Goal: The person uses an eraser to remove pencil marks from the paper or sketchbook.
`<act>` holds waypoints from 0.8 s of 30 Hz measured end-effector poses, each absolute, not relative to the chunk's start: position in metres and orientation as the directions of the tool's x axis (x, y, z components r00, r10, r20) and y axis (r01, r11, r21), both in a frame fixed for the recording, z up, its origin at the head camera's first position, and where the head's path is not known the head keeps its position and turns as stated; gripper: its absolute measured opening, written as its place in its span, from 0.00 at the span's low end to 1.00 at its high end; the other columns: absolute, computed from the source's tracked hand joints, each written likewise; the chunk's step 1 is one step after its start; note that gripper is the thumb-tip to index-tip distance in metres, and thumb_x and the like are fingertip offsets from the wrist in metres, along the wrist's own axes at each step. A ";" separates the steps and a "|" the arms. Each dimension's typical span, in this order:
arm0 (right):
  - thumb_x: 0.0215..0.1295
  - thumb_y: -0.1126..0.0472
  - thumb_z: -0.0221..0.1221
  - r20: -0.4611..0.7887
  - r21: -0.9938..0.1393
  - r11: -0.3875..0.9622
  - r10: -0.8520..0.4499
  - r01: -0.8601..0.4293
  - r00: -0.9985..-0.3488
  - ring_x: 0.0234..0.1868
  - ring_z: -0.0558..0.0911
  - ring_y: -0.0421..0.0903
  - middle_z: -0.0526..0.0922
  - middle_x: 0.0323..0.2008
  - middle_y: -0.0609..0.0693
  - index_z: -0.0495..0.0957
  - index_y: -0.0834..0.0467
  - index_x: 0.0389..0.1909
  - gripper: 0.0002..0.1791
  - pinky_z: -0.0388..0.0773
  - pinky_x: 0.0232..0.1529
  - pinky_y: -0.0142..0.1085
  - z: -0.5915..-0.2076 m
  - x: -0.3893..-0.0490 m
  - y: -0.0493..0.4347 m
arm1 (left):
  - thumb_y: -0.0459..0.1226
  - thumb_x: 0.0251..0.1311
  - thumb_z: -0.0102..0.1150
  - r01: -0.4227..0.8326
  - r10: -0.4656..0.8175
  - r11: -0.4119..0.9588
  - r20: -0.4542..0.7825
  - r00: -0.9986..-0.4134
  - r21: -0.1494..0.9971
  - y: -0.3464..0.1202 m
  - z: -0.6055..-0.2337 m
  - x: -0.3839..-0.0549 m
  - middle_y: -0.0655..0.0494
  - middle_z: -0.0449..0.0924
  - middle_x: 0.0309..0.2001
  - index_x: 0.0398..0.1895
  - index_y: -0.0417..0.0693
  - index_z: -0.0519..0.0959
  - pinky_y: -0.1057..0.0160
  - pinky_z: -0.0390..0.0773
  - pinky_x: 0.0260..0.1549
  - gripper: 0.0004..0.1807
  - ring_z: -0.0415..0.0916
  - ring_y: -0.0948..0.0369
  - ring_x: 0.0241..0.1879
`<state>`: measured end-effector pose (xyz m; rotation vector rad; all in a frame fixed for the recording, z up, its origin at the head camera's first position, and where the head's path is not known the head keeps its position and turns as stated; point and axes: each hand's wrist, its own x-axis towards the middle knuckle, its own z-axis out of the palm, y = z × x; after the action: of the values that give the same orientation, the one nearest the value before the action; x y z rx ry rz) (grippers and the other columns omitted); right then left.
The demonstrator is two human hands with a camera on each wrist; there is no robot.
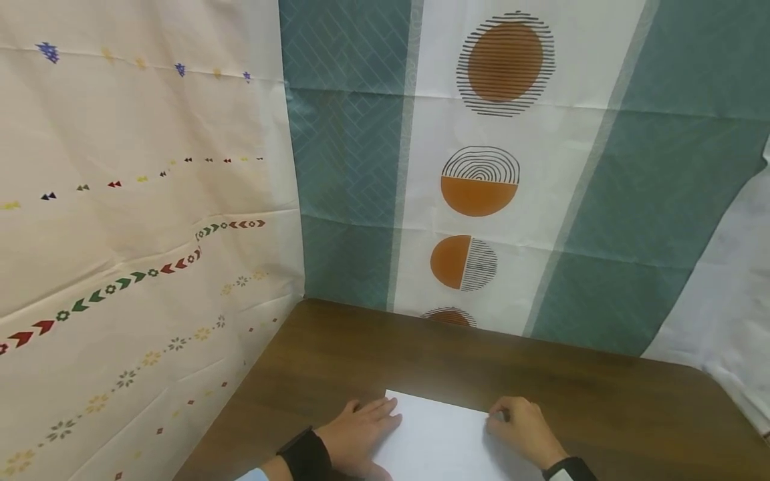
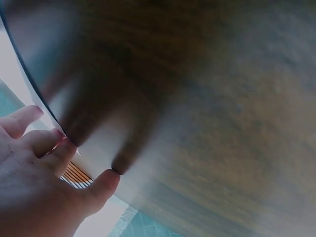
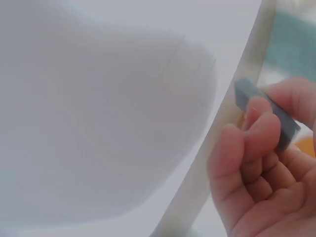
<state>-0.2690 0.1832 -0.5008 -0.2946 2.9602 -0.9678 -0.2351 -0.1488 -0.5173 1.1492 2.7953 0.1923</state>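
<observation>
A white sheet of paper (image 1: 442, 437) lies on the wooden table, its lower part cut off by the frame in the head view. My left hand (image 1: 361, 434) rests at the sheet's left edge, fingers extended and fingertips on the paper. In the left wrist view, the fingers of this left hand (image 2: 54, 173) spread along the edge. At the sheet's upper right corner, my right hand (image 1: 523, 427) pinches a small dark grey eraser (image 3: 269, 113) between thumb and fingers. The other fingers of the right hand (image 3: 266, 173) are curled. Faint thin lines show on the paper in the right wrist view.
The brown wooden table (image 1: 361, 341) extends behind and to both sides of the sheet. Cream patterned cloth (image 1: 150, 267) hangs along the left, and a green-and-white curtain (image 1: 349, 167) with orange circles hangs at the back. White fabric (image 1: 716, 307) hangs at the right.
</observation>
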 end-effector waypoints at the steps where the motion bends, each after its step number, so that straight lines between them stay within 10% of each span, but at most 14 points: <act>1: 0.45 0.62 0.65 0.057 -0.602 0.771 -0.217 -0.207 -0.974 0.27 0.70 0.43 0.77 0.25 0.44 0.79 0.53 0.24 0.04 0.71 0.28 0.41 -0.500 -0.270 0.171 | 0.74 0.46 0.44 0.692 0.705 0.705 -0.050 -0.707 0.154 -0.149 -0.518 -0.235 0.53 0.48 0.72 0.69 0.54 0.58 0.32 0.62 0.50 0.52 0.43 0.56 0.68; 11: 0.45 0.62 0.62 0.180 -0.561 0.675 -0.466 -0.480 -0.866 0.20 0.67 0.37 0.70 0.16 0.39 0.81 0.53 0.24 0.03 0.68 0.22 0.34 -0.512 -0.270 0.085 | 0.74 0.47 0.43 0.719 0.723 0.684 0.015 -0.691 0.122 -0.143 -0.526 -0.238 0.53 0.50 0.71 0.68 0.54 0.60 0.34 0.65 0.48 0.50 0.44 0.57 0.68; 24: 0.49 0.60 0.60 0.053 -0.530 0.787 -0.341 -0.316 -0.939 0.26 0.72 0.42 0.78 0.23 0.43 0.78 0.55 0.23 0.02 0.75 0.31 0.46 -0.517 -0.272 0.106 | 0.74 0.46 0.44 0.676 0.693 0.712 -0.035 -0.720 0.188 -0.147 -0.517 -0.232 0.53 0.49 0.72 0.69 0.54 0.58 0.32 0.60 0.51 0.51 0.42 0.58 0.68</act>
<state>-0.2719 0.1058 -0.5172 -0.5385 2.9266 -0.8557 -0.2323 -0.1472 -0.5172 1.1277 2.8102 0.2468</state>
